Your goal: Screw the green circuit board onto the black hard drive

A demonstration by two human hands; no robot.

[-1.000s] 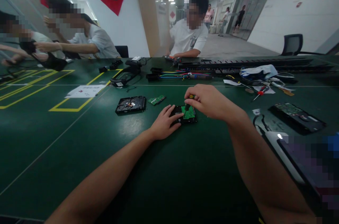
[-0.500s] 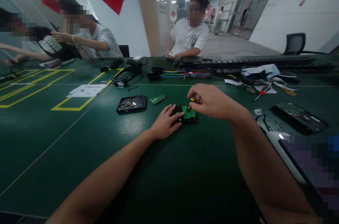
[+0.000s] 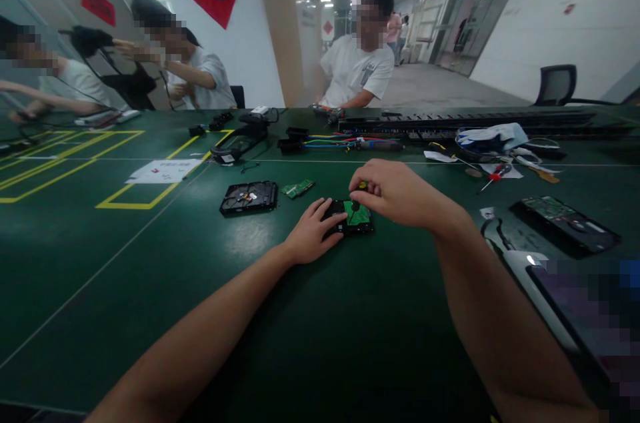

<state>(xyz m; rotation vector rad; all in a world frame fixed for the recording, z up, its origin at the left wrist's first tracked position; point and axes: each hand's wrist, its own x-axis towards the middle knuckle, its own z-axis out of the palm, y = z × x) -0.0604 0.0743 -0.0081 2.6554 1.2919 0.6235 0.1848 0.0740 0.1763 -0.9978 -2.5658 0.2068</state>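
Note:
A small black hard drive [image 3: 361, 225] with a green circuit board on top lies on the dark green table [image 3: 300, 343]. My left hand [image 3: 311, 231] rests flat on the drive's left side, fingers spread over it. My right hand [image 3: 395, 193] is closed in a pinch round a small screwdriver [image 3: 356, 199] with a yellow cap. The screwdriver stands upright with its tip on the green board.
A second black drive [image 3: 249, 197] and a loose green board [image 3: 297, 188] lie to the left. At the right are another opened drive [image 3: 567, 223], a red screwdriver [image 3: 493, 177] and a cloth [image 3: 493, 136]. Coloured cables [image 3: 345, 141] run behind. Three people sit across the table.
My right hand's fingers have shifted slightly round the screwdriver, covering more of its yellow cap. My left hand and the drive have stayed put. The people at the far left have moved their arms.

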